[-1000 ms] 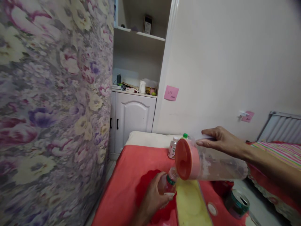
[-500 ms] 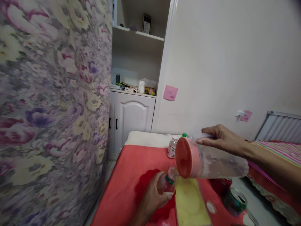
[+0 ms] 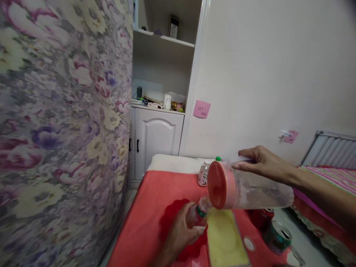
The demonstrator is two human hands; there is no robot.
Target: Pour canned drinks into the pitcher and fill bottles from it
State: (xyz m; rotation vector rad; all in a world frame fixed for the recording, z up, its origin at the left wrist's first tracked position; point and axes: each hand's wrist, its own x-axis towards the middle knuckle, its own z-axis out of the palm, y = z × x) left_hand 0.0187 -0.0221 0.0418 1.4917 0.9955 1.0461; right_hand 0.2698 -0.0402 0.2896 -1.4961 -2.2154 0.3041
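My left hand (image 3: 182, 231) is wrapped around a clear plastic bottle (image 3: 196, 218) with a green ring at its neck. The bottle's mouth points up and leans right, over a red scalloped dish (image 3: 169, 215). My right hand (image 3: 257, 161) grips the handle of a clear pitcher (image 3: 261, 193) with a pink-orange lid (image 3: 218, 185). Tipped onto its side, the pitcher has its lid end right at the bottle's mouth. Whether liquid is running between them I cannot tell. A yellow rectangular mat (image 3: 226, 241) lies beneath the pitcher.
A small bottle with a white cap (image 3: 203, 174) stands behind the pitcher, near a green cap (image 3: 218, 158). To the right are a red can (image 3: 263, 218), an open green can (image 3: 278, 237) and a white round disc (image 3: 249, 243). A floral curtain (image 3: 63, 129) hangs at left.
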